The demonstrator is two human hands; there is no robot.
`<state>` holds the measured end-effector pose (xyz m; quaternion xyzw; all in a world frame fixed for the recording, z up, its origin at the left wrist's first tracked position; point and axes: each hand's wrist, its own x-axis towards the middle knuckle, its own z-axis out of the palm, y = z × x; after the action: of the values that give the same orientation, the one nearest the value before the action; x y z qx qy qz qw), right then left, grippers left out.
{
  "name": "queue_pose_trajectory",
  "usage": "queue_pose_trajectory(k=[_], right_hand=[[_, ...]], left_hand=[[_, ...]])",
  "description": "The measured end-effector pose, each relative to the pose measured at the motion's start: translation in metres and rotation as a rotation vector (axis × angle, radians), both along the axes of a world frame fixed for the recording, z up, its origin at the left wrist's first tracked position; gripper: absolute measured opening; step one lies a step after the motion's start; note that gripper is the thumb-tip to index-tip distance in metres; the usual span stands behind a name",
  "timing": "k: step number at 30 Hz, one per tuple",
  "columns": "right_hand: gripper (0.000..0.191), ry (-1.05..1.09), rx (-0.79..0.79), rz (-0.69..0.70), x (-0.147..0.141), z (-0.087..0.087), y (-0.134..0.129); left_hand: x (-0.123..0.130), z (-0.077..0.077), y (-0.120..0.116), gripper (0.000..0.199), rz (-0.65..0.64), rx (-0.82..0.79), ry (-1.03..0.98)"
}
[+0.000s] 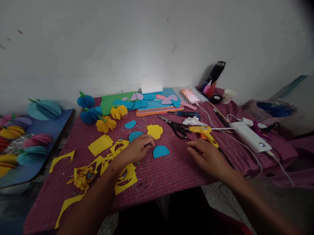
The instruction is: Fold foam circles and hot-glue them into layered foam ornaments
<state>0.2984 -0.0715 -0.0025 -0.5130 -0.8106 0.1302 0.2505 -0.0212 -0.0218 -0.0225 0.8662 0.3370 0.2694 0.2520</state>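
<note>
My left hand [140,147] reaches over the cloth with its fingers loosely bent and a gap at the thumb; nothing shows in it. Its fingertips are at the lower edge of some yellow scalloped paper pieces [155,131]. Partly behind the hand lies a blue paper circle [135,135], with a smaller blue piece [130,124] farther back. A folded blue half-circle [161,151] rests just right of the left hand. My right hand [205,157] hovers low at the right, fingers loosely curled, holding nothing visible. Just beyond it lies a yellow glue gun [203,131] beside black-handled scissors [175,126].
Yellow paper offcuts [126,180] and a stack of yellow sheets [100,145] lie left. Paper pumpkins [106,124] stand behind them; more fill a blue board [55,137]. At right are a white power bank [250,137] with cables, a paper cup [228,96] and a black flask [215,74].
</note>
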Motion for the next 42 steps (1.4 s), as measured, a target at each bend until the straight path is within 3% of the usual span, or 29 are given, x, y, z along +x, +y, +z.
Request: queue_pose_trajectory(k=[4,8,16,26,29,34,38,42], right_hand=[[0.02,0.095,-0.05,0.074,-0.031,-0.008,0.0],[0.021,0.124,-0.057,0.076,-0.035,-0.014,0.007],[0.02,0.154,-0.084,0.058,-0.033,-0.009,0.012],[0.018,0.291,-0.186,0.063,-0.051,0.002,0.022],[0.018,0.368,-0.261,0.083,-0.06,0.008,0.028],[0.022,0.439,-0.424,0.163,-0.078,0.017,0.036],[0.022,0.421,-0.541,0.204,-0.087,0.01,0.046],[0.021,0.629,-0.747,0.206,-0.084,0.001,0.053]], left_hand=[[-0.013,0.013,0.003,0.023,0.142,0.079,-0.018],[-0.029,0.021,0.006,0.015,0.281,0.104,0.084],[-0.029,0.018,0.002,0.029,0.207,0.079,0.325],[-0.024,0.017,0.003,0.033,0.283,-0.029,0.169],[-0.025,0.019,0.002,0.032,0.299,-0.141,0.001],[-0.013,0.023,-0.006,0.026,0.211,-0.349,-0.228],[0.003,0.027,-0.013,0.021,0.163,-0.293,-0.234],[0.011,0.026,-0.015,0.021,0.174,-0.166,-0.229]])
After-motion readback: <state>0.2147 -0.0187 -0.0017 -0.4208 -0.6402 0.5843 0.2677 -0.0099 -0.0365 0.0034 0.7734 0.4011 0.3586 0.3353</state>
